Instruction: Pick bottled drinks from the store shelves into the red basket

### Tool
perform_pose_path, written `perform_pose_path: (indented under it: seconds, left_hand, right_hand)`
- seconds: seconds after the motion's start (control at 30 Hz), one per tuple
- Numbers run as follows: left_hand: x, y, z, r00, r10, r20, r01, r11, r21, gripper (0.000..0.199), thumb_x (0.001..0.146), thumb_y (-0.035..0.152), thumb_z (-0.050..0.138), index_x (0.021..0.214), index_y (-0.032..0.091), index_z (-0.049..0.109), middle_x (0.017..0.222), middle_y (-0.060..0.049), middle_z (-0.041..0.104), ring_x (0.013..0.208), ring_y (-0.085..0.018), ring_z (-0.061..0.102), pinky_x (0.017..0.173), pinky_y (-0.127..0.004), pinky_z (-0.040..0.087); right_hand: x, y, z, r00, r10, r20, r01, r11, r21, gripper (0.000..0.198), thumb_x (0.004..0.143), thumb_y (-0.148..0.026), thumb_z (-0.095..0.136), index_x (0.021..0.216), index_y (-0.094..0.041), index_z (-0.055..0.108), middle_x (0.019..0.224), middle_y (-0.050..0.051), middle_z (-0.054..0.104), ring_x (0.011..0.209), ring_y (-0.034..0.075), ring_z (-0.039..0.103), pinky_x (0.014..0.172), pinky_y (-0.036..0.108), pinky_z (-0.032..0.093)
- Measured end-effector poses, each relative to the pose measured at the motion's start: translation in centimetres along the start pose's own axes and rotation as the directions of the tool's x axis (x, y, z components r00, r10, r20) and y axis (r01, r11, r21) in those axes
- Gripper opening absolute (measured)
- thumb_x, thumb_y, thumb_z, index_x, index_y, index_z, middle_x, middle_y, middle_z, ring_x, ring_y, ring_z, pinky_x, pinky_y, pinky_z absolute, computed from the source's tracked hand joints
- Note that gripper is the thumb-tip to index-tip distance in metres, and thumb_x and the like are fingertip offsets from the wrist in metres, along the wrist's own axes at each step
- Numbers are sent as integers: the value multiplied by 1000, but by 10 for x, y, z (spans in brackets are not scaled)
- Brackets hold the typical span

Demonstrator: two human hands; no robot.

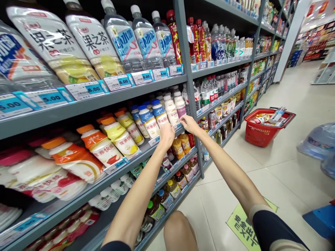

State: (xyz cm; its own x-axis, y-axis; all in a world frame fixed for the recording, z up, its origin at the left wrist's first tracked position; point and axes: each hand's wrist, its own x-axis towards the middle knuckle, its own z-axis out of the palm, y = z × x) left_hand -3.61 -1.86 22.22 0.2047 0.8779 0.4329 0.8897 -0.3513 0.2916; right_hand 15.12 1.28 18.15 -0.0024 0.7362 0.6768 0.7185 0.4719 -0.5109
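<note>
Our bent knee [180, 232] is nearest, probably lowering us to the level of the shelf [142, 156]. White bottles [171, 109] stand there facing outward, likely for reading. Our left hand [166, 135] and right hand [189, 124] curl at its front edge beside them; we cannot tell whether either grips.

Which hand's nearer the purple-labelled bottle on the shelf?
Right. The right hand is at the lower front of the purple-labelled bottle; the left hand is farther left, just below the blue-capped bottles in view.
</note>
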Motion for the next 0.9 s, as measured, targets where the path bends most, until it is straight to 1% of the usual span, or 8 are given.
perform_pose_path:
  seconds: [0.2,0.33,0.47,0.53,0.63,0.7,0.8,0.9]
  left_hand:
    - [-19,4,-8,998,29,-48,-31,998,-49,30,105,24,47,119,16,73,107,-16,78,100,-28,73,89,-36,50]
    - [-63,-11,-43,980,-106,-166,66,971,-231,34,104,36,52,121,14,72,83,-11,77,87,-28,74,85,-36,51]
    - [-156,-47,-90,992,-128,10,115,848,-518,39,99,50,56,105,18,76,55,0,63,57,-21,61,63,-31,45]
    - [-221,-78,-101,969,-124,216,228,790,-569,43,95,58,57,95,20,76,54,0,63,50,-17,54,55,-29,41]
    - [-335,-140,-102,807,-319,497,578,599,-554,53,86,70,60,91,19,74,54,0,64,39,-13,41,43,-27,32]
    - [-422,-183,-105,681,-531,504,729,422,-539,56,79,72,63,90,18,73,53,0,62,36,-11,38,40,-25,29]
    - [-562,-230,-128,433,-838,332,796,182,-577,54,80,69,63,94,18,73,53,2,60,36,-10,38,40,-23,25]
    - [-689,-247,-170,86,-994,71,825,31,-564,53,85,66,56,97,16,72,57,2,60,39,-13,43,43,-24,30]
  right_hand:
    - [-10,-14,-2,996,70,-47,-72,997,-37,18,101,-31,65,116,-21,70,107,7,74,99,25,65,91,35,51]
    - [-7,-40,-9,976,113,-187,-108,994,34,37,98,-39,69,128,-16,68,104,9,74,95,25,66,91,37,52]
    - [-60,-92,11,930,139,-340,-50,965,259,35,104,-43,55,120,-16,70,105,11,76,92,25,68,92,37,54]
    - [-122,-121,44,947,216,-236,-104,905,413,38,105,-50,53,121,-19,69,103,9,77,88,25,70,86,37,57]
    - [-239,-153,104,966,117,230,-212,868,450,31,101,-52,56,99,-29,76,95,6,79,88,28,74,83,40,60]
    - [-306,-163,135,863,27,504,-266,872,410,30,97,-52,58,94,-33,80,102,7,82,101,34,77,95,48,60]
    - [-360,-168,159,753,156,639,-453,828,331,39,92,-60,56,93,-32,83,111,11,83,113,39,76,107,58,56]
    - [-365,-167,175,709,242,662,-525,808,267,48,83,-66,59,97,-27,84,119,14,81,125,41,71,120,62,46]
